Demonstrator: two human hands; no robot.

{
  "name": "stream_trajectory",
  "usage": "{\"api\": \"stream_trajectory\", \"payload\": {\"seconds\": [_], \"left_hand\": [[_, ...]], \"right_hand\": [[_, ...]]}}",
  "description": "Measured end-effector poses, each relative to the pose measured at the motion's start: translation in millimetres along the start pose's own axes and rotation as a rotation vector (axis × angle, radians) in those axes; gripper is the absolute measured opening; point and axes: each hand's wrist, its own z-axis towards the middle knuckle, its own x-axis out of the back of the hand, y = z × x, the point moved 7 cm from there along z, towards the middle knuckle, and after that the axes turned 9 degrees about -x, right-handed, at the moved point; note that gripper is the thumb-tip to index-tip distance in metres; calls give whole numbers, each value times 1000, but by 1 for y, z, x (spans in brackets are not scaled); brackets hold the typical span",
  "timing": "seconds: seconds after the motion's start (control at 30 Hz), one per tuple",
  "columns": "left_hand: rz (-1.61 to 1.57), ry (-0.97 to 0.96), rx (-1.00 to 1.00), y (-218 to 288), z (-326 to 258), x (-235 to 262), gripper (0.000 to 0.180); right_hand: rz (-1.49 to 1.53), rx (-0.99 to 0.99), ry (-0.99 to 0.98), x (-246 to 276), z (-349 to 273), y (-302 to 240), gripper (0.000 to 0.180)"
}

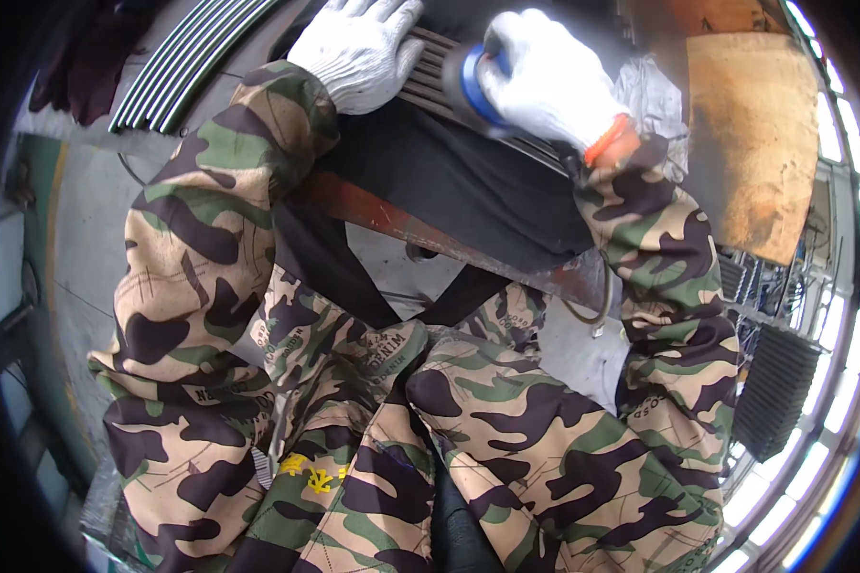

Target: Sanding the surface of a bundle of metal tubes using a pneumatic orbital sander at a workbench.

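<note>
My left hand (358,57), in a white knit glove, lies flat with its fingers stretched out at the left end of a row of narrow metal bars (430,65). Over the same bars, my right hand (559,81), also gloved in white with an orange cuff, is closed round a round blue-rimmed tool (472,88). Motion blurs this tool, and its exact kind cannot be made out. Black cloth (459,167) drapes along the near side of the bars, above a worn reddish metal edge (382,212).
Several curved-looking metal strips (196,62) lie at the upper left, beside dark cloth (86,62). A crumpled whitish cloth (655,95) sits right of my right hand, near a brown board (755,134). A dark ribbed stack (779,387) stands at the far right.
</note>
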Motion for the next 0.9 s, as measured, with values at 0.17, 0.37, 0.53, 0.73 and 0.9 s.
{"api": "stream_trajectory", "payload": {"seconds": [0.17,0.37,0.53,0.73,0.9], "left_hand": [[159,-107,-36,-4,-3,-22,53],[125,-82,-144,5,7,-16,49],[81,-51,-142,7,10,-12,46],[84,-78,-147,-1,11,-8,47],[114,-111,-137,-1,4,-8,49]], "right_hand": [[-18,-65,15,-4,-3,26,25],[62,-27,46,3,-41,43,21],[-22,-23,247,-1,-54,87,20],[27,-78,119,5,-75,100,21],[30,-34,37,9,-87,87,20]]}}
